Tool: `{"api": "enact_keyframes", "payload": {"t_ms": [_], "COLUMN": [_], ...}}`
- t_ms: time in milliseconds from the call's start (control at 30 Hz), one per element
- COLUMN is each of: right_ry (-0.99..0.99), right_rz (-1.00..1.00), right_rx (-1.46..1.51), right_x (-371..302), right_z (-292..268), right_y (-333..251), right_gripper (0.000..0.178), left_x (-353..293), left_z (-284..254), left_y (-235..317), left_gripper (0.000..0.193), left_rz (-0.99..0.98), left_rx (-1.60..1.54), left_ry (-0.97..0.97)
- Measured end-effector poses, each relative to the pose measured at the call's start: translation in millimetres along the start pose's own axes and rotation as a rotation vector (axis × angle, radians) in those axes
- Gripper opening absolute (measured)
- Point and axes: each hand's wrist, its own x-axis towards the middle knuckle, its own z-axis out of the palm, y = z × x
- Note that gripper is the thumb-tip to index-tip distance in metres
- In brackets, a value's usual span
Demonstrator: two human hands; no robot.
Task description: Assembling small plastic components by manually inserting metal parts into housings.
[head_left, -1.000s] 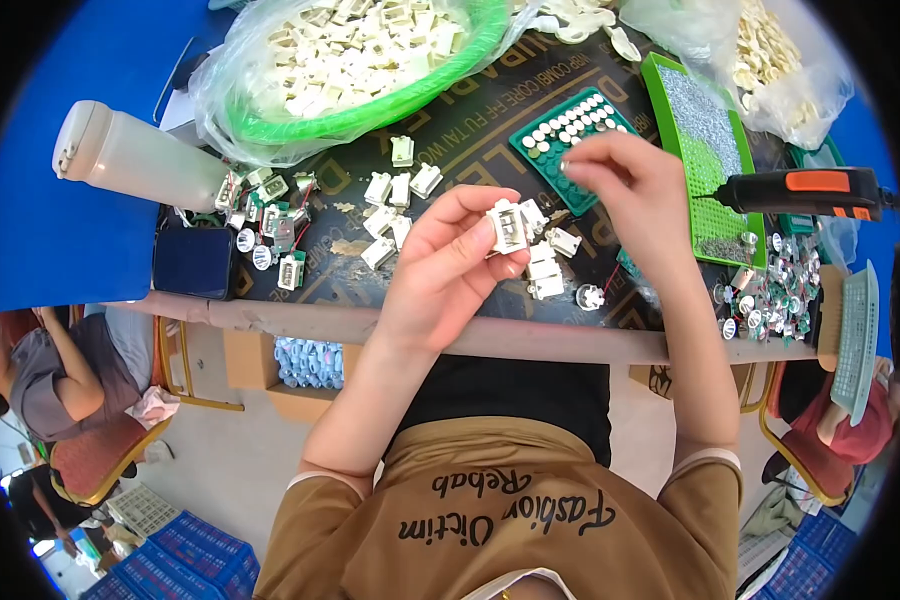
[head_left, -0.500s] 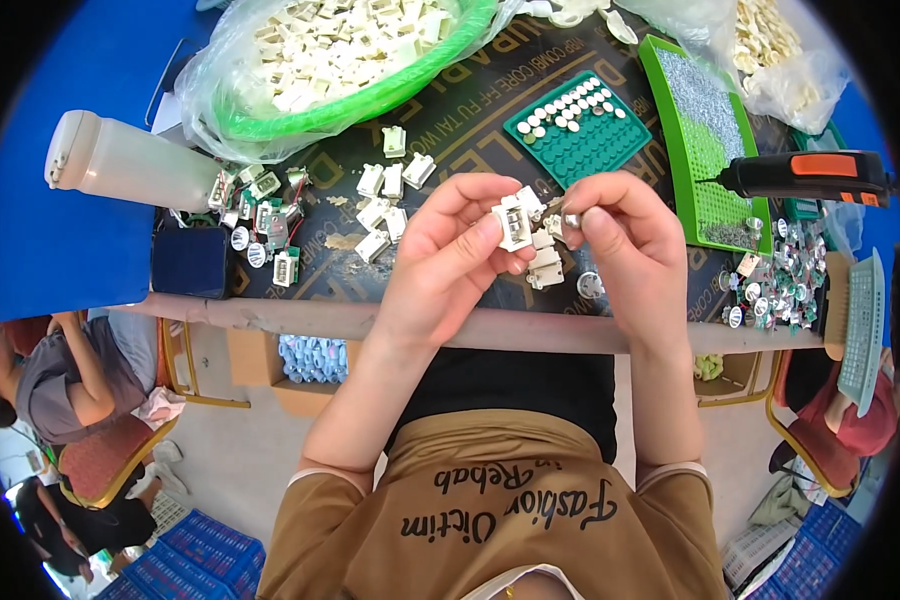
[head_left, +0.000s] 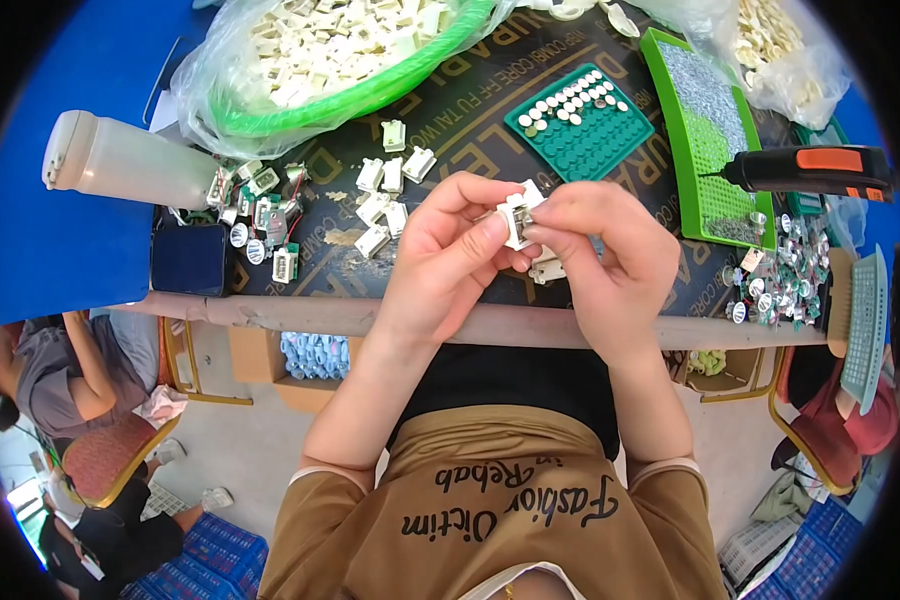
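My left hand (head_left: 438, 262) is closed around a small cream plastic housing (head_left: 514, 222), its open side turned toward my right hand. My right hand (head_left: 610, 265) has thumb and forefinger pinched at that opening. A small silvery button cell sits at these fingertips, mostly hidden by them now. More cream housings (head_left: 547, 268) lie on the table under my hands, partly covered. Beyond my hands is a dark green tray (head_left: 610, 145) with rows of round hollows; button cells (head_left: 570, 103) lie across its far part.
At far left stands a green-rimmed basket (head_left: 370, 108) full of cream parts. A bottle (head_left: 120, 160), a phone (head_left: 188, 260) and wired assemblies (head_left: 270, 225) sit left. Rightward are a bright green tray (head_left: 705, 190) of screws, an electric screwdriver (head_left: 810, 172) and reflector assemblies (head_left: 780, 275).
My right hand has moved left with the button cell, bringing it to the housing's opening. My left hand has stayed nearly still, holding the housing.
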Motion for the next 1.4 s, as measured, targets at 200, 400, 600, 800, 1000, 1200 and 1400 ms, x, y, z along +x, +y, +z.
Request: {"api": "enact_keyframes", "payload": {"t_ms": [200, 400, 600, 800, 1000, 1200, 1400], "right_ry": [0.017, -0.094, -0.315, -0.42, -0.335, -0.261, -0.255], "right_rz": [-0.316, -0.191, 0.52, 0.725, 0.653, 0.529, 0.264], "right_rx": [-0.308, -0.309, 0.389, 0.44, 0.505, 0.619, 0.204], "right_x": [-2.1, 3.8, 20.7, 29.3, 12.1, 3.1, 2.6], "right_z": [4.3, -4.8, -14.7, -15.8, -6.6, 2.5, 5.9], "right_y": [-0.9, -4.3, -7.2, -5.4, -3.4, 5.8, -2.1], "right_gripper": [0.016, 0.013, 0.012, 0.022, 0.018, 0.013, 0.012], "left_x": [-2.7, -6.6, -2.9, -3.2, -4.7, -3.9, -6.4], "left_z": [0.4, 1.2, 4.8, 5.3, 5.2, 3.6, 10.1], "left_y": [0.7, -2.0, -0.2, 0.0, -0.1, -4.4, 4.3], "left_gripper": [0.021, 0.017, 0.015, 0.017, 0.017, 0.016, 0.017], "left_rz": [0.02, 0.073, 0.182, 0.251, 0.235, 0.27, 0.276], "left_rx": [0.012, 0.08, 0.305, 0.467, 0.325, 0.363, 0.513], "left_ry": [0.022, 0.08, 0.06, 0.028, 0.059, 0.075, 0.121]}}
